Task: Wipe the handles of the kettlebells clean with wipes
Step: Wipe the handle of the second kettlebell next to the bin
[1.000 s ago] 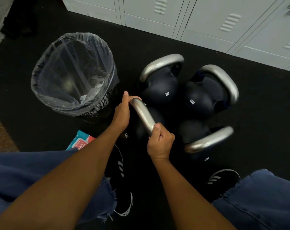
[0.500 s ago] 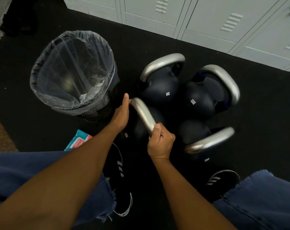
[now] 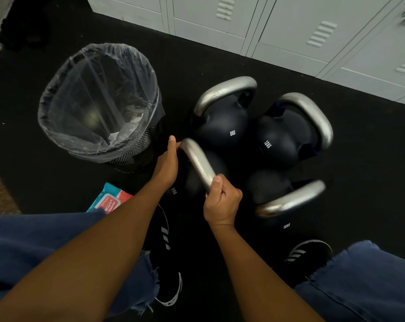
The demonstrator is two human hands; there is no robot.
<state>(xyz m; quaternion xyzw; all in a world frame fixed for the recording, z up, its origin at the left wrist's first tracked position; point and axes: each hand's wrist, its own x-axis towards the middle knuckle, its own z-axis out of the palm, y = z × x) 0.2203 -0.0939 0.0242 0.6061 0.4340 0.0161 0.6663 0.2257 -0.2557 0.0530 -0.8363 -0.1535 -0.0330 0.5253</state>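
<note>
Four kettlebells sit bunched on the black floor in front of you, beside the lined bin and below the grey lockers. Biggest first: the rear pair, marked 8KG and 12KG, stand untouched, handles up, and a third lies near your right shoe with its handle pointing away. You're on the near-left kettlebell, and your right hand is clenched round the lower end of its steel handle. Your left hand is at the upper end, fingers out of sight behind the bar, so I can't tell whether it grips or merely steadies. No wipe shows in either hand. These look dense, rigid and hard to shift, so I'd leave the body planted and work only the bar. Bare metal may be slick; hold near the horn where handle meets ball. The wipes pack lies by your left knee, within reach.
</note>
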